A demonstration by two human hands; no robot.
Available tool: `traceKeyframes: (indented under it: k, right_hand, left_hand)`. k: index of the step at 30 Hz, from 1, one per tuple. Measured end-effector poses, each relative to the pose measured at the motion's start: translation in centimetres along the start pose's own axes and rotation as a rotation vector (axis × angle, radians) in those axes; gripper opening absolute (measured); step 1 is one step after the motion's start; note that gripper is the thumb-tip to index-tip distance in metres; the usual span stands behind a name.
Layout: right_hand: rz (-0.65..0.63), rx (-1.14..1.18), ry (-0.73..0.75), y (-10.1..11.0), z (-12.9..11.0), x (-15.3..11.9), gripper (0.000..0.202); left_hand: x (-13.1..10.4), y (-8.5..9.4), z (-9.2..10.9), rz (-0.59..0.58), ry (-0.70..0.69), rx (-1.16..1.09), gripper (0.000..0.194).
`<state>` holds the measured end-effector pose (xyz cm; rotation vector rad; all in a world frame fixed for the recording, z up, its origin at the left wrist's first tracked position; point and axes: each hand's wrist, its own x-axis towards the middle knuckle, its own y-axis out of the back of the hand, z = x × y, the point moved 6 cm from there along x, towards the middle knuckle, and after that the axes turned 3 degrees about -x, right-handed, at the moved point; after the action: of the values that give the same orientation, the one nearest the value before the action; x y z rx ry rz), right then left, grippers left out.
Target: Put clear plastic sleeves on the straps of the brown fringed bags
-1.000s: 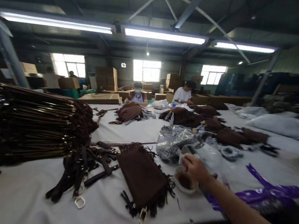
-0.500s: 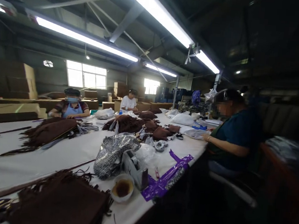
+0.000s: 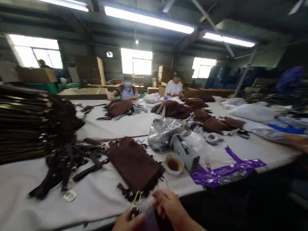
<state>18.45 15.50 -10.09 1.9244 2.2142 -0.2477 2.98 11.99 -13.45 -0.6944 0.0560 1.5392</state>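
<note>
At the table's near edge, my left hand (image 3: 127,226) is closed on a dark brown strap end with a gold clasp hook (image 3: 137,197) sticking up from it. My right hand (image 3: 170,208) is just to the right, fingers pinched together; what they hold is blurred. Between the hands hangs a pale, see-through sheet (image 3: 149,220) over something dark, too smeared to name. Beyond them a brown fringed fabric piece (image 3: 134,164) lies flat on the white table (image 3: 15,193). Several dark straps (image 3: 64,165) with metal fittings are heaped to its left.
A tall stack of dark straps (image 3: 11,127) rises at left. A bowl of brown liquid (image 3: 173,164), a tape dispenser (image 3: 184,153), silvery wrapping (image 3: 165,133) and purple plastic (image 3: 224,172) lie ahead. A co-worker's arm (image 3: 307,145) reaches in at right; two people sit across.
The view has swung left and down. Both my hands have come into sight with the strap and clasp, and the strap stack now shows at left.
</note>
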Motion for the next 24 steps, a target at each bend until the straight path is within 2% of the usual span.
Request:
traceKeyframes:
  k: [3,5,9,14,16,18,20,24]
  right_hand:
    - [-0.184,-0.137,-0.063,-0.8,0.6,-1.7,0.059]
    - [-0.206,-0.142,-0.066,-1.3,0.4,-1.9,0.056]
    - [-0.105,-0.169,-0.029,-1.6,0.1,-1.0,0.04]
    - [0.005,-0.256,0.002,-0.6,0.1,-0.8,0.032]
    - [0.03,-0.258,-0.012,0.0,0.3,-1.2,0.031]
    - [0.024,-0.247,-0.043,0.3,0.7,-1.7,0.031]
    - [-0.003,-0.241,-0.056,0.3,1.1,-2.2,0.03]
    - [-0.04,-0.273,-0.016,-0.2,1.5,-2.9,0.026]
  left_hand:
    - [-0.8,-0.5,0.2,-0.097,0.017,-0.008,0.043]
    - [-1.0,-1.0,0.6,-0.105,0.003,-0.016,0.041]
    - [-1.7,-1.5,0.9,-0.119,-0.014,0.028,0.04]
    - [-4.1,-0.6,0.0,-0.296,0.075,0.235,0.037]
    - [-5.2,0.0,0.3,-0.335,0.042,0.349,0.03]
    - [-5.9,0.5,1.3,-0.331,-0.023,0.457,0.02]
    - [-6.1,0.7,2.6,-0.305,-0.033,0.477,0.017]
    - [-4.7,0.4,5.4,-0.187,-0.045,0.211,0.029]
